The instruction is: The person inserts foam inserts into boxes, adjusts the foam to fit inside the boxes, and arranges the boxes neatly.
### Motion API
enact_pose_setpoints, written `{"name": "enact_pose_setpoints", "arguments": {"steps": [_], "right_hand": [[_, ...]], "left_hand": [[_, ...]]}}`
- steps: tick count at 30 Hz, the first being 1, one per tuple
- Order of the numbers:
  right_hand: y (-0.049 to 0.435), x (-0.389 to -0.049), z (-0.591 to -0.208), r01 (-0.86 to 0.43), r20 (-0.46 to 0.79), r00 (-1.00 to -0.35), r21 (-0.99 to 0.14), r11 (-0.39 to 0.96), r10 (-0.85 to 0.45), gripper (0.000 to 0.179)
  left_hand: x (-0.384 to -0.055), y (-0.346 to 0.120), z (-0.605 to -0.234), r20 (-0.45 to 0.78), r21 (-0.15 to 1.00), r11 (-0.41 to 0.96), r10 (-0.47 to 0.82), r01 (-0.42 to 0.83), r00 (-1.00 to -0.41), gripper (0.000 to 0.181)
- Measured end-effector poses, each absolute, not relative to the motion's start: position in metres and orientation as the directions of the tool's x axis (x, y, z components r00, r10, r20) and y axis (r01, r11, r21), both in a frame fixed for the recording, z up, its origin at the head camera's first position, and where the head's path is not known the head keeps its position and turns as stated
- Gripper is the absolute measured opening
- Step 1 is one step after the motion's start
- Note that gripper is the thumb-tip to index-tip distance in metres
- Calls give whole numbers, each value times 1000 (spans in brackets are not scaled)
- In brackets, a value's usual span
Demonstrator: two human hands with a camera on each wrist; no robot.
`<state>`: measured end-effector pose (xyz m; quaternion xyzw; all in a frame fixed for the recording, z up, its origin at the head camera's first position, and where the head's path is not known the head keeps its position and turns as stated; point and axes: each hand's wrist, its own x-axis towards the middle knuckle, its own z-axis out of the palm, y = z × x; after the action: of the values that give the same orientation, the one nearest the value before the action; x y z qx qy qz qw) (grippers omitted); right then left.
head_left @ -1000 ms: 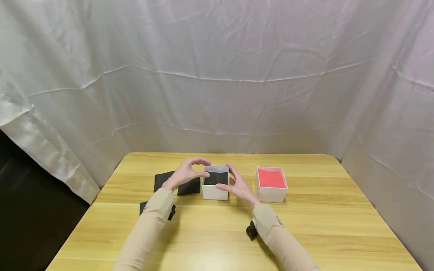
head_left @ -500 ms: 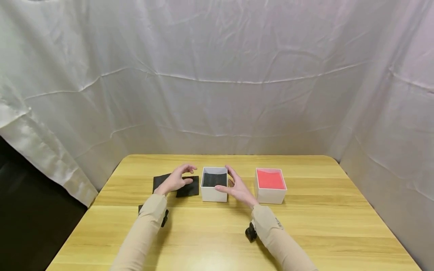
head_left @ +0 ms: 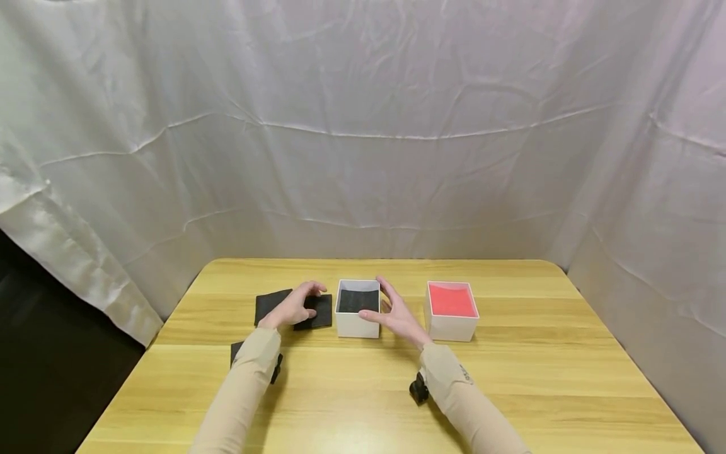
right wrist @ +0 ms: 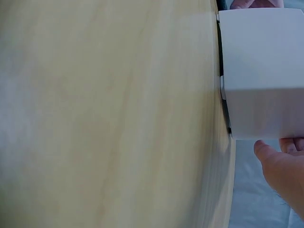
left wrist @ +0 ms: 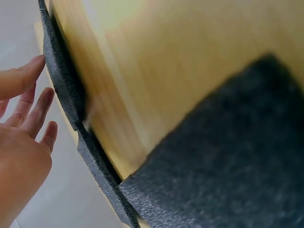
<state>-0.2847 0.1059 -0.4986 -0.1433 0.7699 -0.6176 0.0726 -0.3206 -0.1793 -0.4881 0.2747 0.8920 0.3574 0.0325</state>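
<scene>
Left hand [head_left: 293, 306] is right over one of the black cloth-like squares [head_left: 322, 311], thumb and fingers parted with a fair gap between them, nothing held. Can't tell if the fingertips touch the square or hover a hair above it. That square lies flat just left of the middle white box [head_left: 357, 326]. A second black square [head_left: 271, 304] sits on the other side of the hand, partly hidden by it, and a third black square [head_left: 236, 350] pokes out nearer the person, mostly under the left forearm. The left wrist view shows the fuzzy dark texture pretty well, with the fingers near the edge of one square.

Right hand [head_left: 398, 315] is spread wide at the middle box's right side, thumb by the front rim, fingers reaching to the back right corner. Hard to say whether it's actually pressing on the box. Inside that box there's a black piece [head_left: 359, 301]. Well over to the right of the hand is another white box [head_left: 452, 329] with a red piece [head_left: 452, 300] in it, all on the wood-grain tabletop [head_left: 351, 391].

Writing: only the right sleeve [head_left: 471, 403] shows any, small dark lettering [head_left: 466, 373] near the cuff, too tiny to read.
</scene>
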Motion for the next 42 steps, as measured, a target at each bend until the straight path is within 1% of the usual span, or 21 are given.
{"name": "enact_pose_setpoints", "arguments": {"steps": [8,15,22,26,28,36,42], "right_hand": [[105,-286,-499,-125,59,-947,-973,195,-315,102],[104,-287,-498,-127,61,-946,-973,190,-319,103],[105,-286,-498,-139,75,-945,-973,185,-319,101],[105,-286,-497,-135,70,-945,-973,189,-319,101],[106,-285,-497,-127,59,-945,-973,193,-321,102],[106,-286,-499,-119,51,-945,-974,193,-323,102],[107,-285,-499,-119,54,-944,-976,185,-325,101]], "left_hand": [[-318,-178,-491,117,648,619,494,443,-861,50],[-320,-181,-492,91,688,612,461,391,-883,55],[-321,-181,-496,180,680,580,461,449,-869,66],[-319,-182,-494,201,691,568,444,447,-873,67],[-318,-183,-492,192,702,568,429,429,-883,65],[-315,-193,-481,137,738,582,368,342,-920,40],[-313,-200,-475,173,746,569,336,346,-926,31]]}}
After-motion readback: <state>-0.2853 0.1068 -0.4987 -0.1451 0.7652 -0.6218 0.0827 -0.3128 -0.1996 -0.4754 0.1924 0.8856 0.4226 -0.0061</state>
